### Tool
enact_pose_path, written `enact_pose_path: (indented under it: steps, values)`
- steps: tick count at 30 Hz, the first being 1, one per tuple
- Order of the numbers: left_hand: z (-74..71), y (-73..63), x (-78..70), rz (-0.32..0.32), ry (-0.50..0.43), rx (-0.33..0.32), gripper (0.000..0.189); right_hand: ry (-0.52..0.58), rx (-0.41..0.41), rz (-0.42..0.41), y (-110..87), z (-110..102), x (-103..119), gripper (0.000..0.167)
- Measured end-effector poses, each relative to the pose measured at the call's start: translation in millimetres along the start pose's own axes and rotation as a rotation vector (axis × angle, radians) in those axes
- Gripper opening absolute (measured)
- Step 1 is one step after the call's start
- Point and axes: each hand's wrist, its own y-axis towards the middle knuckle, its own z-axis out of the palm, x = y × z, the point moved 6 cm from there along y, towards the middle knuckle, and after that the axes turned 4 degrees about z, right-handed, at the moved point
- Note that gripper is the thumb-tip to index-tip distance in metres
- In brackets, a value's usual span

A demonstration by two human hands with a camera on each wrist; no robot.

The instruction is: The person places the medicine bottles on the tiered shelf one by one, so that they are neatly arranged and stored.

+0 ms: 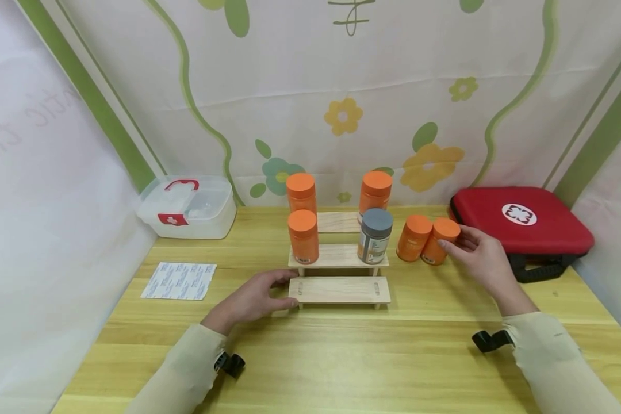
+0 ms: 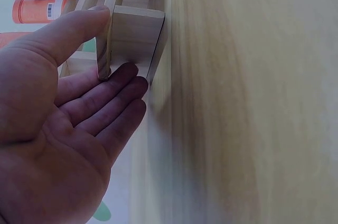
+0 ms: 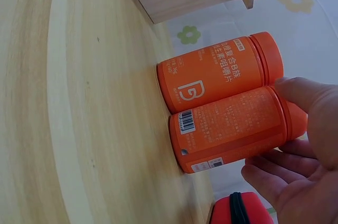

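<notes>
In the head view a stepped wooden rack (image 1: 340, 289) stands mid-table. My left hand (image 1: 255, 296) holds the left end of its lowest step, and in the left wrist view the thumb (image 2: 84, 26) lies on the step's edge with the fingers (image 2: 119, 94) beside its end. To the right of the rack two orange bottles stand upright side by side. My right hand (image 1: 478, 256) grips the right-hand orange bottle (image 3: 232, 131) near its cap, thumb on one side and fingers on the other. The other orange bottle (image 3: 216, 73) is right against it.
On the rack's upper steps stand a grey-capped bottle (image 1: 375, 237) and orange bottles (image 1: 303, 237). A clear first-aid box (image 1: 207, 215) sits back left, with a white printed packet (image 1: 179, 281) before it. A red first-aid case (image 1: 538, 218) lies at the right. A printed curtain (image 1: 310, 86) hangs behind.
</notes>
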Motion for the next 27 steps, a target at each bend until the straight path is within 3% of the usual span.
enact_pose_path:
  steps: [15, 27]
  values:
    - [-0.5, -1.6, -2.8, 0.021, -0.004, 0.003, 0.061, -0.008, -0.036, 0.011, 1.3, 2.3, -5.3, 0.088]
    - [0.3, -0.9, -0.8, 0.006, -0.007, -0.003, 0.062, -0.019, -0.092, -0.023, 0.7, 1.9, -4.0, 0.078]
